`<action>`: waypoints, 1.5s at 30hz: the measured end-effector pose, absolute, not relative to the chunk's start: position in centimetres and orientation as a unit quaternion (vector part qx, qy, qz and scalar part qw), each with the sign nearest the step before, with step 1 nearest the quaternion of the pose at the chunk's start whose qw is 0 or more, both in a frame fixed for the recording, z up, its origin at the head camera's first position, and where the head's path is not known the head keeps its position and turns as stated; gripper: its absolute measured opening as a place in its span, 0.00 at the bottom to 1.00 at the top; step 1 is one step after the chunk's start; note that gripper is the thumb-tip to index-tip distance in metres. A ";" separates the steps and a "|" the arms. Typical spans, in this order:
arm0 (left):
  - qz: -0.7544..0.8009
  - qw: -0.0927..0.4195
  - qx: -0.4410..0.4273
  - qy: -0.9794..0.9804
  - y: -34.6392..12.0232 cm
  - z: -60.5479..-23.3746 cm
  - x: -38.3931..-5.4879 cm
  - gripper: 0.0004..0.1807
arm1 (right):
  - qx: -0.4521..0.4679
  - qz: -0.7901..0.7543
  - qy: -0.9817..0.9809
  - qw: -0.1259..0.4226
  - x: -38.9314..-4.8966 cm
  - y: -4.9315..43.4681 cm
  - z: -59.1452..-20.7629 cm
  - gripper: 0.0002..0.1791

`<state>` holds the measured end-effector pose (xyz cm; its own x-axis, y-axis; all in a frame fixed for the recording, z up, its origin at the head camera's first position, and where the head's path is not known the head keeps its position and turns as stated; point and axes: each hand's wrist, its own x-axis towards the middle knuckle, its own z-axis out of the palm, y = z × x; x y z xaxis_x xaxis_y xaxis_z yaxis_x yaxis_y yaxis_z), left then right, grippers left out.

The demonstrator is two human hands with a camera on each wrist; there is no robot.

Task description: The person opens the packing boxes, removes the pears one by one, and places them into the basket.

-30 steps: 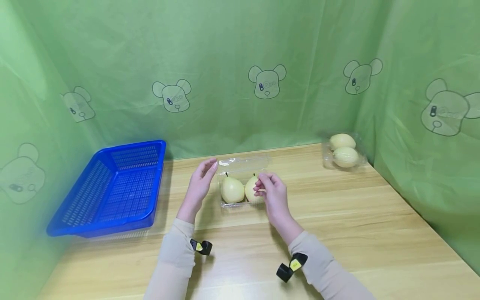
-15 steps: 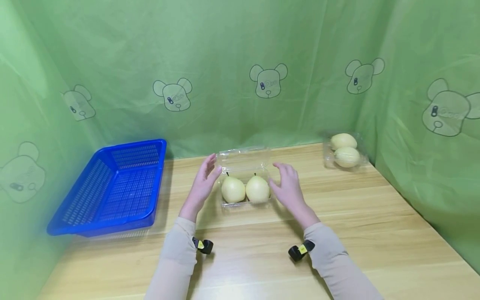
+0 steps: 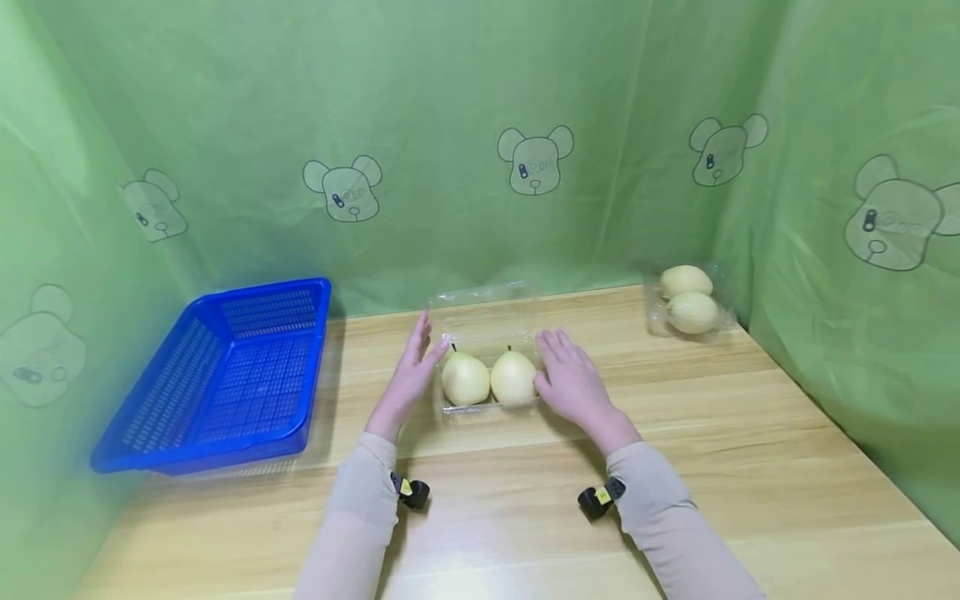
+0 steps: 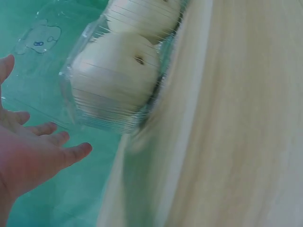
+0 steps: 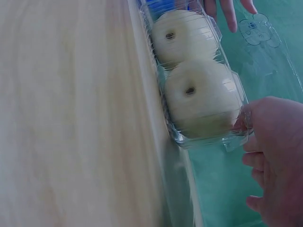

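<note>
Two pale yellow pears [image 3: 466, 379] [image 5: 203, 99] sit side by side in a clear plastic clamshell box [image 4: 106, 120], stems toward the back. The box's lid [image 3: 483, 308] stands raised at the rear. My left hand [image 3: 410, 375] is at the box's left side, fingers extended and thumb near its rim; in the left wrist view the fingers are spread. At the right side is my right hand [image 3: 576, 379], fingers extended toward the back. The right wrist view shows its thumb at the box's corner; how firmly it touches cannot be told.
A blue plastic basket [image 3: 309, 400] stands to the left on the wooden table [image 3: 510, 517]. At the back right is another clear box with two pale yellow fruits [image 3: 692, 312]. Green curtains [image 3: 450, 100] enclose the table's back and sides.
My right hand has drawn back from in front of the right pear to the box's right side. The lid has risen. My left hand has shifted slightly closer to the box.
</note>
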<state>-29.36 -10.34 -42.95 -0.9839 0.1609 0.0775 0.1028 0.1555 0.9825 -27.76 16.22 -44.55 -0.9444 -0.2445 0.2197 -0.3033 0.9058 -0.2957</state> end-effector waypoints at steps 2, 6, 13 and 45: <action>0.641 0.025 0.090 0.762 -10.3 -43.2 -29.5 0.40 | 0.146 0.160 -0.973 0.082 -27.8 16.2 -44.6 0.35; 0.639 0.034 0.094 0.763 -10.4 -43.7 -29.7 0.42 | 0.153 0.155 -0.973 0.074 -27.7 16.0 -44.6 0.33; 0.646 0.059 0.096 0.755 -10.5 -44.3 -30.0 0.44 | 0.153 0.153 -0.975 0.061 -27.8 15.9 -44.6 0.32; 0.696 0.118 0.061 0.706 -10.2 -45.1 -30.2 0.49 | 0.152 0.176 -0.971 0.056 -28.1 16.2 -44.9 0.32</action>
<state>-30.20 -10.18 -45.09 -0.9647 0.2503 -0.0817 -0.0781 0.0244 0.9966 -28.08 16.18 -44.91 -0.9479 -0.2747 0.1613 -0.3138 0.8921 -0.3251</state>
